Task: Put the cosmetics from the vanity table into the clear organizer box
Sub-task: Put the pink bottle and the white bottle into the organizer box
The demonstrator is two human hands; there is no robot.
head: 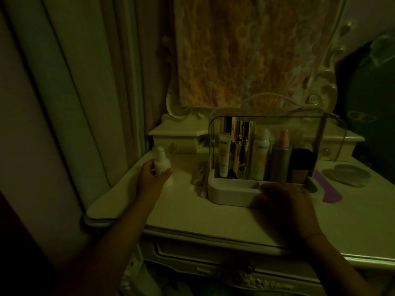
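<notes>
Left grip (152, 178) holds the bottle (161, 164) upright, left of the box (224, 195), whose front rim the relaxed right grip (284, 201) rests on.

Our left hand (151, 176) grips a pump bottle (161, 162) by the table's (192, 221) left edge; our right hand (286, 206) rests on the organizer box (226, 193).
</notes>
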